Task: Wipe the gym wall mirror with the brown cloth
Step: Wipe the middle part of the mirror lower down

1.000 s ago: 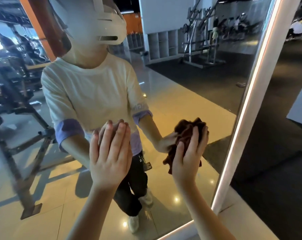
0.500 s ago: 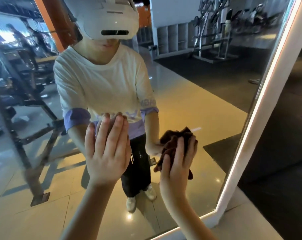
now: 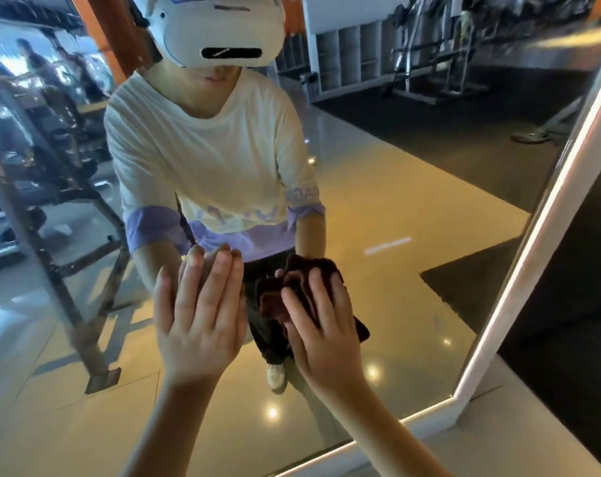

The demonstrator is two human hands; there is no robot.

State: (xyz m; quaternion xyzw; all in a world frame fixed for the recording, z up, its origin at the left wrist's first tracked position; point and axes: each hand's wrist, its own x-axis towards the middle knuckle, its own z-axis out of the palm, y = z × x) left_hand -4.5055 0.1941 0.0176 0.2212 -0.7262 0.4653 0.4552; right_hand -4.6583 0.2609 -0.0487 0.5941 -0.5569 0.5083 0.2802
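The bunched dark brown fabric cloth sits directly under the right grip, sandwiched between its palm and the glass of the large wall mirror; crumpled folds bulge out above and to the left of the fingers, and one loose corner hangs out below the grip's outer edge; the right grip is spread, its fingers laid fairly straight over the wad and pressing it to the glass rather than pinching it, though the thumb is hidden, so whether it hooks a fold I cannot tell; the left grip is just beside it to the left, seemingly apart from the cloth, fingers straight and close together, palm flat against the mirror as a brace; the mirror's white lit frame runs well off to the right of the right grip; as a judgement, the cloth is light, soft and limp, so it will crumple and slide under the palm instead of keeping a shape; it is best held by the thick middle of the wad under a broad palm, with the hanging corner tucked in so it does not drag; the glass is hard, smooth and slippery, so even pressure should serve, and much of the pane lies above and to either side of the grip.
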